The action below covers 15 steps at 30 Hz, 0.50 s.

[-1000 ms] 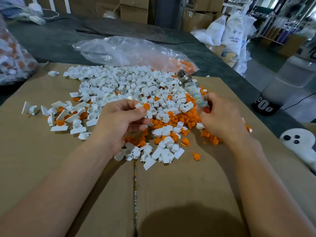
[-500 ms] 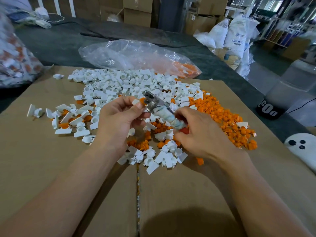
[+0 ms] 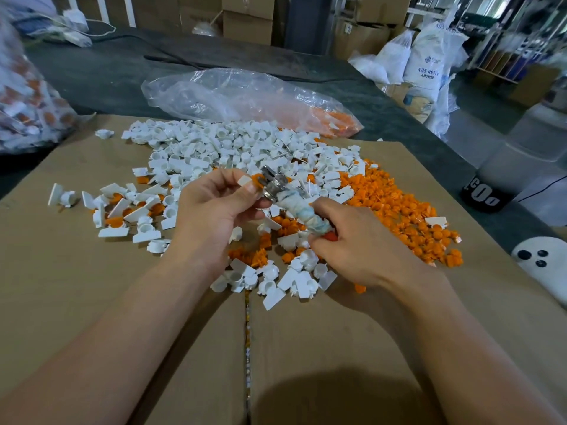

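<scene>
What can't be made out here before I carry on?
Head view only.
Wrapped tool, lower end: hidden in the right hand.
Orange-and-white part pinched by the left hand: mostly covered by fingers and tool tip.
Bag of parts, left edge: cut off, blurred.

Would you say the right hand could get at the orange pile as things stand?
Probably not freely: the right hand grips the wrapped tool, though the orange pile lies uncovered beside it.

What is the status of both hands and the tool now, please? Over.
Left hand pinches small white-and-orange part. Right hand grips wrapped tool, metal tip at that part. Nothing between them; loose parts piled underneath.
</scene>
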Each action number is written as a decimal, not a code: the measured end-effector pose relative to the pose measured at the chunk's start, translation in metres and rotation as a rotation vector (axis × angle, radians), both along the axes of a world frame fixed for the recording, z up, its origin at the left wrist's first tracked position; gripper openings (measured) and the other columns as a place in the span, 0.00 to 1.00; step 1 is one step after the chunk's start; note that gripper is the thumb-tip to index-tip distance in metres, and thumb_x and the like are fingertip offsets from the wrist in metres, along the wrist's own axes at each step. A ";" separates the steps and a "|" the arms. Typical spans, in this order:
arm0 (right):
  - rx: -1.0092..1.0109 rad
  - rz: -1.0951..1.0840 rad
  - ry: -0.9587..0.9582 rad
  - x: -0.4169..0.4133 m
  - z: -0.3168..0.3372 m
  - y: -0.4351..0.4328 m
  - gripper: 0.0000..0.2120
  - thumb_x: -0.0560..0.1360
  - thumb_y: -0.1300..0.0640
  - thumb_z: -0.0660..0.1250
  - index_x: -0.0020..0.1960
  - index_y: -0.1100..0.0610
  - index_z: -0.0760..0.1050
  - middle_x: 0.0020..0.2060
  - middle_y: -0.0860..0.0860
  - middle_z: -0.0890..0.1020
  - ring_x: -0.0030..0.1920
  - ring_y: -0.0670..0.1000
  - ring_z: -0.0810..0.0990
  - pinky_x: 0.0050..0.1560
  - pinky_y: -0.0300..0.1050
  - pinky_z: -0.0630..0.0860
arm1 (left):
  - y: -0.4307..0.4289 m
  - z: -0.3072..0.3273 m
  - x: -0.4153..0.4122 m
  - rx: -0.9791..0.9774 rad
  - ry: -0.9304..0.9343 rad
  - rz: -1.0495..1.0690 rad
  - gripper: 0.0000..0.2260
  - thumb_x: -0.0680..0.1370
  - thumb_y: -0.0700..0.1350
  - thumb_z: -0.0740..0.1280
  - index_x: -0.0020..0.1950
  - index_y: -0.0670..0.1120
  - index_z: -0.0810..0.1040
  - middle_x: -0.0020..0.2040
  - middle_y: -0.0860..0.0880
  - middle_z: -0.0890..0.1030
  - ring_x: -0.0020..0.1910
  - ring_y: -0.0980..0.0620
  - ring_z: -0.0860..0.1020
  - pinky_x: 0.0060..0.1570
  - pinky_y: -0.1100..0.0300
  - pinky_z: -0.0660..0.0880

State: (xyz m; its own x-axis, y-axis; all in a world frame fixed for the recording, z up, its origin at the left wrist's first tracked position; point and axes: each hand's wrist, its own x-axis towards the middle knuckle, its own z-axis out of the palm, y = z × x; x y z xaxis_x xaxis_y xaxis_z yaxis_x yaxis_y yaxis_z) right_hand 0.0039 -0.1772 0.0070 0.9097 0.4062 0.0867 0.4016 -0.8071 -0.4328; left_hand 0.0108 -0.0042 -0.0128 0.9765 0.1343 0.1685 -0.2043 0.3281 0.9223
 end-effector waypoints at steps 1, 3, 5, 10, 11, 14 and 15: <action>0.009 -0.009 0.008 0.000 -0.001 0.001 0.14 0.73 0.58 0.63 0.35 0.47 0.60 0.28 0.47 0.68 0.29 0.46 0.66 0.29 0.43 0.60 | 0.000 0.000 0.000 0.000 0.001 -0.001 0.09 0.74 0.31 0.63 0.38 0.42 0.74 0.28 0.53 0.80 0.29 0.55 0.80 0.30 0.66 0.76; 0.014 -0.016 0.019 0.000 -0.002 0.003 0.12 0.73 0.58 0.63 0.36 0.48 0.61 0.29 0.49 0.70 0.30 0.49 0.68 0.31 0.48 0.63 | 0.000 -0.001 0.000 -0.007 0.009 0.001 0.09 0.74 0.30 0.62 0.38 0.42 0.74 0.27 0.53 0.79 0.28 0.56 0.79 0.30 0.66 0.76; 0.016 -0.013 0.022 -0.001 -0.002 0.004 0.08 0.74 0.58 0.63 0.40 0.49 0.65 0.31 0.50 0.71 0.32 0.50 0.70 0.32 0.50 0.66 | 0.000 -0.001 -0.001 -0.021 0.025 0.003 0.09 0.75 0.30 0.62 0.37 0.41 0.73 0.26 0.53 0.78 0.27 0.56 0.79 0.29 0.66 0.76; -0.024 -0.042 0.014 0.000 -0.006 0.008 0.14 0.74 0.56 0.64 0.36 0.48 0.60 0.31 0.49 0.70 0.32 0.49 0.69 0.32 0.51 0.67 | 0.001 -0.002 0.000 -0.034 0.068 0.023 0.10 0.75 0.29 0.61 0.37 0.41 0.73 0.25 0.52 0.78 0.27 0.54 0.79 0.28 0.66 0.75; -0.033 -0.048 0.017 0.001 -0.007 0.009 0.15 0.75 0.56 0.64 0.36 0.47 0.59 0.31 0.49 0.70 0.32 0.49 0.69 0.32 0.51 0.68 | 0.001 -0.002 0.000 -0.033 0.075 0.027 0.10 0.75 0.29 0.62 0.37 0.41 0.73 0.25 0.52 0.78 0.27 0.54 0.79 0.28 0.66 0.75; -0.058 -0.047 0.018 0.002 -0.009 0.011 0.14 0.75 0.56 0.63 0.37 0.47 0.60 0.31 0.48 0.69 0.32 0.48 0.68 0.32 0.49 0.66 | 0.002 -0.003 0.000 -0.030 0.092 0.033 0.10 0.75 0.30 0.62 0.37 0.41 0.74 0.26 0.51 0.78 0.28 0.53 0.79 0.28 0.66 0.75; -0.060 -0.041 0.015 0.001 -0.010 0.012 0.13 0.75 0.56 0.63 0.38 0.47 0.61 0.31 0.48 0.69 0.32 0.47 0.68 0.31 0.47 0.65 | 0.002 -0.003 0.000 -0.030 0.098 0.035 0.10 0.75 0.29 0.62 0.37 0.41 0.74 0.27 0.50 0.78 0.28 0.53 0.79 0.28 0.66 0.75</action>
State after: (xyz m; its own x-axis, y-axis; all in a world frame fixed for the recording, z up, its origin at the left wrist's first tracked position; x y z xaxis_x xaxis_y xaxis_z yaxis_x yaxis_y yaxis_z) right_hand 0.0052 -0.1654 -0.0026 0.9268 0.3722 0.0493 0.3611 -0.8476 -0.3889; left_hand 0.0112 -0.0023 -0.0159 0.9828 0.1721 0.0675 -0.1251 0.3504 0.9282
